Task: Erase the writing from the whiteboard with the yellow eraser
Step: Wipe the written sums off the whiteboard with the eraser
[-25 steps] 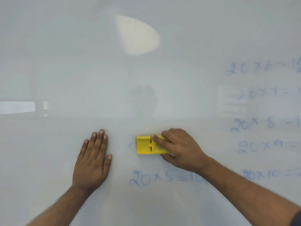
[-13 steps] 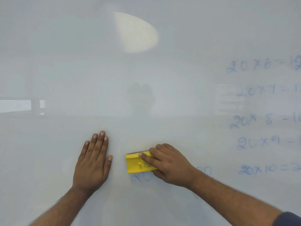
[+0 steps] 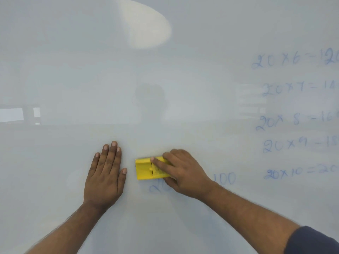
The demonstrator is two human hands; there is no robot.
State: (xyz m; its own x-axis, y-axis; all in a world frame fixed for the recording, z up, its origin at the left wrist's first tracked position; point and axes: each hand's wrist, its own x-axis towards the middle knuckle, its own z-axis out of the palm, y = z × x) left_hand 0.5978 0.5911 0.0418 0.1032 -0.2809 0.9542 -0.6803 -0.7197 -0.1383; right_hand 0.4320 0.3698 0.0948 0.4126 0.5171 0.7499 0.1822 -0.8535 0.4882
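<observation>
Yellow eraser (image 3: pixel 149 168) with black slot, right hand (image 3: pixel 180 172) grip closed round it, left hand (image 3: pixel 105 176) flat on whiteboard (image 3: pixel 73 70)

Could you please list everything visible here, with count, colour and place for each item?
whiteboard: one, white, fills the whole view.
yellow eraser: one, yellow, flat on the board at lower centre.
lines of sums: five, faint blue, stacked at the right edge.
partly wiped line: one, faint blue, a "100" and a fragment beside and under the eraser.
light reflection: one, pale oval, top centre.
left hand: one, flat on the board, left of the eraser.
right hand: one, grips the eraser.
dark sleeve: one, bottom right corner.
</observation>
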